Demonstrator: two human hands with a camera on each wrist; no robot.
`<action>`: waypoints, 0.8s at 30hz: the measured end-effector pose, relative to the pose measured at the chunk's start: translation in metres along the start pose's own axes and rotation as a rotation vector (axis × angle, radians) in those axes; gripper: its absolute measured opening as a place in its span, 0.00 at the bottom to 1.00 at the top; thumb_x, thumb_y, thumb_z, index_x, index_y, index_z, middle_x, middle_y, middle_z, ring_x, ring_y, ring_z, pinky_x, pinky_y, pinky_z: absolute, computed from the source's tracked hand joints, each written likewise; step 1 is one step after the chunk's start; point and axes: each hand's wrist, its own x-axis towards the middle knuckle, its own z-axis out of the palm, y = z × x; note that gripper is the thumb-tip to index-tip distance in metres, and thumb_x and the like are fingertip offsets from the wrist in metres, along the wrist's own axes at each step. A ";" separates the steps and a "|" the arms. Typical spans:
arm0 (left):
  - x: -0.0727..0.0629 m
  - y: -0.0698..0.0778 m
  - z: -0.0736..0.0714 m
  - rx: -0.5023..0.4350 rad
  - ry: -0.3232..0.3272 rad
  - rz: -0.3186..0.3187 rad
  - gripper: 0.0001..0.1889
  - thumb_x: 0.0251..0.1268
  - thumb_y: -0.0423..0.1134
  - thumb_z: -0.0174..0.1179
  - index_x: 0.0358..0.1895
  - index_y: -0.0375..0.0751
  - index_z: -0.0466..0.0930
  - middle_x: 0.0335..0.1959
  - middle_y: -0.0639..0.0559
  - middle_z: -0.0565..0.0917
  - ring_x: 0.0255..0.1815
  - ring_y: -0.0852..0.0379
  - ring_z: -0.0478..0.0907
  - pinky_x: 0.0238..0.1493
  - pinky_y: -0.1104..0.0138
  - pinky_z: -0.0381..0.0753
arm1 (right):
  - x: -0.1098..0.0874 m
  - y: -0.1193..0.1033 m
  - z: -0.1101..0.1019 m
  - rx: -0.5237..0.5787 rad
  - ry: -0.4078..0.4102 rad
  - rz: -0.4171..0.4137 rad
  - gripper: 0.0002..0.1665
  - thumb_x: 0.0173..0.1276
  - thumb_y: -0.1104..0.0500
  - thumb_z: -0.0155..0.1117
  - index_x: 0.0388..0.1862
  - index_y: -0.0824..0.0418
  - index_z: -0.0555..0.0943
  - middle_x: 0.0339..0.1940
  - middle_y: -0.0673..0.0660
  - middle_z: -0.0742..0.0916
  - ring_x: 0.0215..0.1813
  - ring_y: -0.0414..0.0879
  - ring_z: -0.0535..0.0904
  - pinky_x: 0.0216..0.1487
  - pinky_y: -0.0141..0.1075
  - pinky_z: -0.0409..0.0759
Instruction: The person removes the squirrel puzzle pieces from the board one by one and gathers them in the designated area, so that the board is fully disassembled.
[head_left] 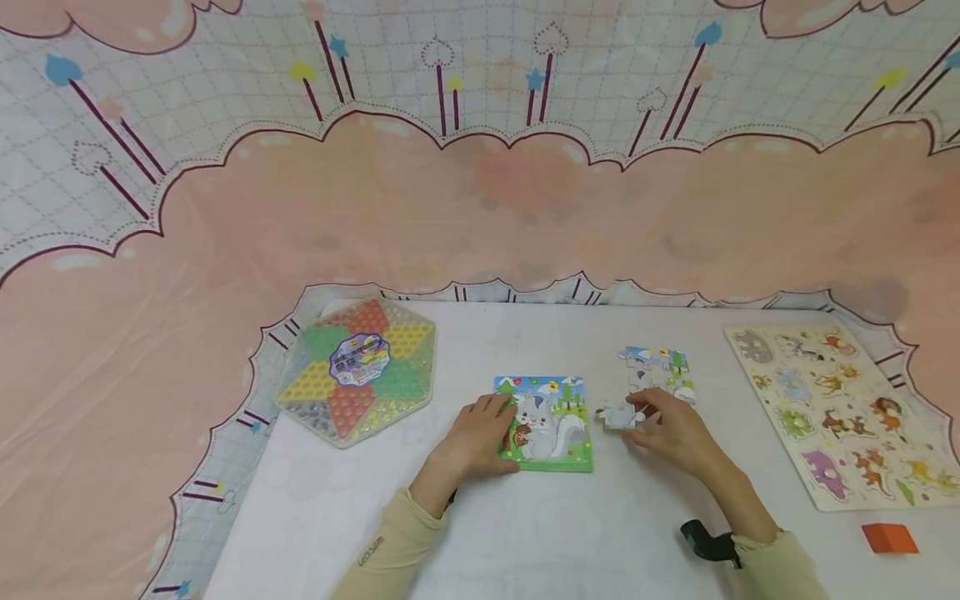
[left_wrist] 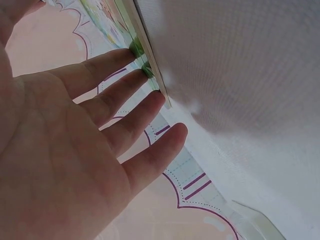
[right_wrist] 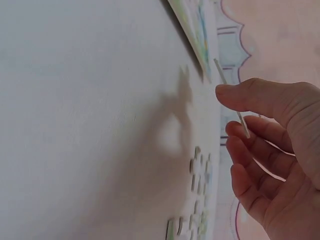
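A square squirrel picture board (head_left: pixel 551 433) with a green border lies on the table. My left hand (head_left: pixel 477 437) rests at its left side; in the left wrist view its nearly straight fingers (left_wrist: pixel 127 117) touch the board's edge (left_wrist: pixel 145 50). To the right of the board, my right hand (head_left: pixel 675 433) pinches a jigsaw piece (head_left: pixel 619 415) with grey and white print. The right wrist view shows this thin piece (right_wrist: pixel 231 95) edge-on between thumb and fingertips, raised off the table. Behind the right hand lie several loose jigsaw pieces (head_left: pixel 678 363), partly hidden by it.
At the left lies a hexagonal Chinese checkers board (head_left: pixel 405 379) with coloured triangles. A wooden animal puzzle board (head_left: pixel 813 396) lies at the right, with an orange block (head_left: pixel 890 538) nearer the front. A patterned cloth (head_left: pixel 525 217) hangs behind the white table (head_left: pixel 337 517).
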 end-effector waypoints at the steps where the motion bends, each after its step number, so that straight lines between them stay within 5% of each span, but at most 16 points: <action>1: 0.000 -0.001 0.000 0.001 0.001 0.001 0.45 0.53 0.59 0.71 0.71 0.38 0.67 0.73 0.45 0.64 0.72 0.46 0.60 0.66 0.52 0.66 | 0.000 0.002 -0.002 0.000 0.000 0.004 0.26 0.52 0.66 0.77 0.51 0.68 0.80 0.40 0.56 0.84 0.41 0.52 0.80 0.40 0.43 0.77; 24: 0.000 0.000 0.000 0.008 0.015 0.012 0.45 0.53 0.59 0.71 0.70 0.37 0.68 0.72 0.44 0.65 0.71 0.45 0.61 0.65 0.51 0.67 | -0.013 0.033 -0.014 -0.015 -0.059 0.114 0.26 0.52 0.64 0.78 0.49 0.68 0.81 0.39 0.55 0.84 0.41 0.49 0.79 0.39 0.41 0.76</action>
